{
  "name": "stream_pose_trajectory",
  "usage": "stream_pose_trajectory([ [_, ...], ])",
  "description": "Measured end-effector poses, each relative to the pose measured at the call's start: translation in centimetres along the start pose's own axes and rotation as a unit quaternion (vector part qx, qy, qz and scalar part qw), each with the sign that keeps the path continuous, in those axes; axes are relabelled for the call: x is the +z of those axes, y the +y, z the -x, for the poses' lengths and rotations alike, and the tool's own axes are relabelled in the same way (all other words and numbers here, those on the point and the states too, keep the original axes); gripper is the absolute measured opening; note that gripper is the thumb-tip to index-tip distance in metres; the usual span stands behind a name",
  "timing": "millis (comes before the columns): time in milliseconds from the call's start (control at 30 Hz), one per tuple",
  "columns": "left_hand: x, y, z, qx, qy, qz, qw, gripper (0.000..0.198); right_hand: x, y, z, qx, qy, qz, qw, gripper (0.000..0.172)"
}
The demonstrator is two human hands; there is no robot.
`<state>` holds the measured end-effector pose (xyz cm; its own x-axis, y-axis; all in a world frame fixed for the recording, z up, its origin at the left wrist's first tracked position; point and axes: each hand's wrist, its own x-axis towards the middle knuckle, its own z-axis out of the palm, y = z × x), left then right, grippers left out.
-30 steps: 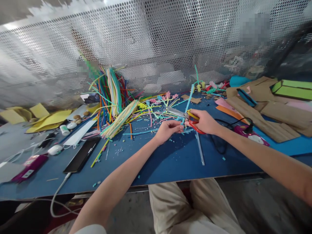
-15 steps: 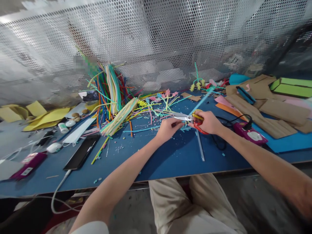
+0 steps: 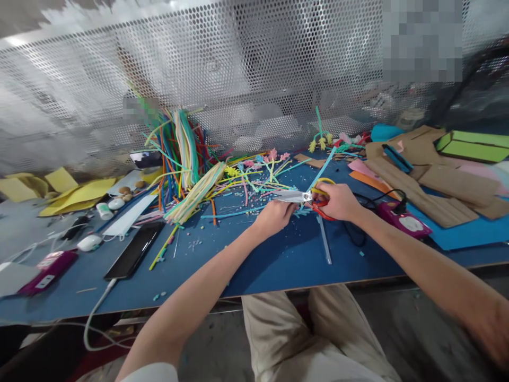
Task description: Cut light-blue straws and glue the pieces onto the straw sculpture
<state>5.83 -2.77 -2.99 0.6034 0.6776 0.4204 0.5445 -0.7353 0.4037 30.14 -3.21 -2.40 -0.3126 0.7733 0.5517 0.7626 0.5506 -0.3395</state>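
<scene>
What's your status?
Right hand holds red-and-yellow-handled metal scissors. Left hand alongside, grip unclear. Light-blue fuzzy stem by scissors. Narrow transparent strip nearby.

A dark-blue surface carries a black rectangular smartphone towards the left, a purple-and-white power box farther left, a fuzzy pale-yellow bundle of pipe cleaners behind small scattered pastel clippings, a narrow translucent plastic strip near the front edge, and, at right, a bright-blue flat sheet partly under brown cardboard

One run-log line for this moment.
right hand: holding scissors | left hand: at the blades, hold unclear | light-blue stem: slanting up beside scissors | phone: lying on blue tabletop
</scene>
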Motion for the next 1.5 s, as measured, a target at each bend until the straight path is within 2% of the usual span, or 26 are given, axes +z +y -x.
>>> stream_pose_trajectory([
  [133, 0.5, 0.0, -0.1, -0.063, 0.027, 0.171, 0.983, 0.027, -0.1, -0.5, -0.1, 0.050, 0.010, -0.022, 0.998, 0.028],
  [267, 0.9, 0.0, -0.3, -0.129, 0.041, 0.386, 0.913, 0.036, 0.0, -0.7, -0.3, 0.113, 0.036, -0.131, 0.984, 0.036],
  [367, 0.9, 0.0, -0.5, -0.189, 0.033, 0.460, 0.867, 0.044, 0.0, -1.0, -0.6, 0.148, 0.057, -0.210, 0.965, 0.039],
  [467, 0.7, 0.1, -0.5, -0.223, 0.030, 0.482, 0.847, 0.047, 0.0, -1.5, -1.0, 0.172, 0.055, -0.272, 0.945, 0.037],
  [533, 0.6, 0.1, -0.5, -0.223, 0.025, 0.473, 0.852, 0.046, 0.1, -2.0, -1.0, 0.179, 0.038, -0.306, 0.934, 0.037],
  [667, 0.2, 0.2, -0.4, -0.198, 0.004, 0.415, 0.888, 0.039, 0.6, -2.6, -0.8, 0.164, 0.022, -0.335, 0.928, 0.035],
  [767, -0.4, 0.0, -0.5, -0.188, 0.004, 0.396, 0.899, 0.036, 1.0, -2.6, -0.5, 0.135, 0.001, -0.328, 0.935, 0.031],
  [833, -0.8, -0.5, -0.7, -0.190, 0.036, 0.385, 0.903, 0.035, 1.0, -2.2, -0.4, 0.109, -0.026, -0.281, 0.953, 0.028],
  [967, -1.8, -2.1, -1.1, -0.214, 0.115, 0.362, 0.900, 0.037, 0.8, -1.5, -0.4, 0.017, -0.104, -0.071, 0.992, 0.016],
  [1033, -2.2, -2.9, -1.3, -0.218, 0.129, 0.361, 0.897, 0.038, 0.8, -1.4, -0.3, -0.035, -0.146, 0.024, 0.988, 0.018],
  [1100, -2.5, -3.4, -1.4, -0.221, 0.146, 0.360, 0.894, 0.038, 1.0, -1.4, -0.2, -0.079, -0.174, 0.076, 0.979, 0.026],
  [1200, -2.9, -3.7, -1.4, -0.226, 0.166, 0.362, 0.889, 0.038, 1.2, -1.4, 0.0, -0.106, -0.177, 0.086, 0.975, 0.031],
  [1367, -3.4, -3.6, -1.5, -0.228, 0.182, 0.373, 0.881, 0.039, 1.0, -1.9, 0.2, -0.122, -0.143, 0.053, 0.981, 0.022],
  [1500, -3.2, -3.0, -1.5, -0.236, 0.170, 0.401, 0.869, 0.038, 1.1, -2.6, 0.5, -0.173, -0.172, 0.037, 0.969, 0.018],
])
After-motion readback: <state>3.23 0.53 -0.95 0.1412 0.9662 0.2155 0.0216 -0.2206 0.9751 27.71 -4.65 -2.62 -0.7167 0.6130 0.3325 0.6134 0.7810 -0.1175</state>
